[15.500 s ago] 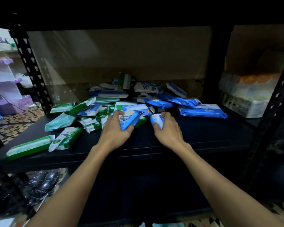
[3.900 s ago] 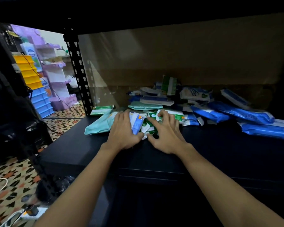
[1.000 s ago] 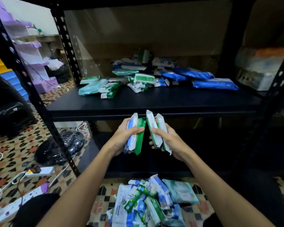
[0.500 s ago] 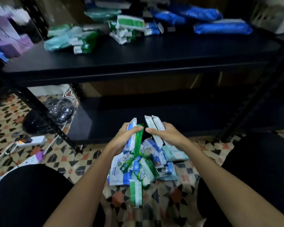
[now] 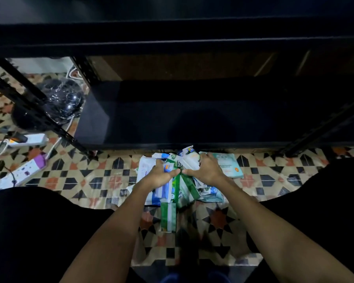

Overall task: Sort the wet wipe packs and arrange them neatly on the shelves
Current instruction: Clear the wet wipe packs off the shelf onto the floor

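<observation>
Both hands are down on a pile of wet wipe packs (image 5: 189,176) lying on the patterned tiled floor (image 5: 90,176), just near of the dark lower shelf (image 5: 192,119). The left hand (image 5: 161,176) grips blue-and-white packs; the right hand (image 5: 206,170) grips green ones (thumbs nearly touching). A white power strip (image 5: 28,138) lies far left.

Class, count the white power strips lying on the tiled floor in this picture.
2: one power strip beside the shelf's left leg, another power strip nearer the left knee. Others may be hidden.

Both hands (image 5: 182,174) gripping wipe packs (image 5: 173,193) – floor pile, btm shelf (image 5: 192,119) behind
</observation>
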